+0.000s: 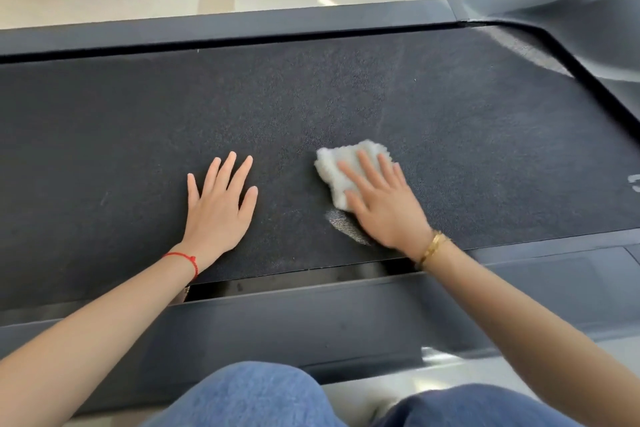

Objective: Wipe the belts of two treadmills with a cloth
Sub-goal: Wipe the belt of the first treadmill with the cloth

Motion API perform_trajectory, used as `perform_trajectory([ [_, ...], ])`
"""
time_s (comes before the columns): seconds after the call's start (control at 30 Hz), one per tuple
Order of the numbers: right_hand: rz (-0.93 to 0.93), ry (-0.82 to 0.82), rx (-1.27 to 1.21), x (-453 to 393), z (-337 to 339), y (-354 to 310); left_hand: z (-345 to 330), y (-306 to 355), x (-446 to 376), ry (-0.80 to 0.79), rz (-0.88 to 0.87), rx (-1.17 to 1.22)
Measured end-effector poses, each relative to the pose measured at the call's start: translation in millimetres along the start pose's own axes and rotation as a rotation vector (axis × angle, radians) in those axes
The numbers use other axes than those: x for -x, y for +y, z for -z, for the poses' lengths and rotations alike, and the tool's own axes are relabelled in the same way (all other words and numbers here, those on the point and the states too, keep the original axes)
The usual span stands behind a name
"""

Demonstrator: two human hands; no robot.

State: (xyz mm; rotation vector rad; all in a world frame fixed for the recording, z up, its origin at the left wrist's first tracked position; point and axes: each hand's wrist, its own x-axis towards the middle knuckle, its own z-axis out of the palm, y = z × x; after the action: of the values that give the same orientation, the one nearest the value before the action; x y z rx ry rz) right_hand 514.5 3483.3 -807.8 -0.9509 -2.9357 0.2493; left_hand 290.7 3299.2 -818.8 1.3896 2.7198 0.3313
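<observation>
The treadmill belt (311, 107) is dark, matt and grainy. The white cloth (341, 166) looks fluffy; the side rail (311, 319) is smooth grey plastic.

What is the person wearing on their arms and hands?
The arms are bare, with no sleeves or gloves. The left hand has a thin red string bracelet with a small knot on its wrist. The right hand has a shiny gold bangle on its wrist.

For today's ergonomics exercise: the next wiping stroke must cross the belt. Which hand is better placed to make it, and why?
Probably the right hand: its straight fingers already press the white cloth onto the belt. The left hand lies flat and bare, apart from the cloth.
</observation>
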Motion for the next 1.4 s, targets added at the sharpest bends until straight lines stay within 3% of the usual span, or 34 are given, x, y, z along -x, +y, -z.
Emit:
perform_trajectory([
  [0.1,-0.220,0.015,-0.027,-42.9,7.1,24.9,0.6,-5.0,1.5,0.013,0.031,-0.005],
  [0.17,-0.236,-0.002,-0.081,-65.1,9.1,18.2,-1.4,-3.0,2.0,0.027,0.043,-0.019],
  [0.33,0.188,-0.047,-0.064,-60.8,-5.9,-60.9,-5.1,-3.4,3.1,0.054,0.049,-0.042],
  [0.43,0.286,-0.061,-0.089,-50.8,-12.1,-71.3,-5.8,-4.3,3.9,0.064,0.071,-0.039],
  [0.53,0.221,-0.010,-0.061,-63.1,-10.9,-47.4,-5.5,-3.3,3.7,0.068,0.075,-0.026],
  [0.63,0.027,0.062,0.016,-99.2,-3.5,-13.9,-4.4,-1.5,2.6,0.072,0.083,-0.021],
  [0.73,-0.129,0.022,-0.060,-129.9,4.1,0.1,-3.1,0.3,1.6,0.074,0.085,-0.014],
  [0.8,-0.062,-0.005,-0.077,-130.1,2.2,-10.7,-2.3,0.7,1.1,0.071,0.090,-0.019],
  [0.97,0.311,-0.072,-0.083,-64.2,-5.8,-46.8,-0.6,2.7,1.6,0.066,0.107,-0.010],
  [1.07,0.393,-0.100,-0.081,-27.2,-3.5,-42.5,2.9,3.5,3.4,0.057,0.108,0.006],
  [1.27,0.129,-0.053,-0.073,-29.2,6.5,-1.7,12.2,-13.6,25.5,-0.008,0.135,-0.040],
  [1.4,-0.001,-0.011,-0.066,-56.4,2.9,-29.3,20.4,-41.4,41.1,-0.034,0.128,-0.072],
])
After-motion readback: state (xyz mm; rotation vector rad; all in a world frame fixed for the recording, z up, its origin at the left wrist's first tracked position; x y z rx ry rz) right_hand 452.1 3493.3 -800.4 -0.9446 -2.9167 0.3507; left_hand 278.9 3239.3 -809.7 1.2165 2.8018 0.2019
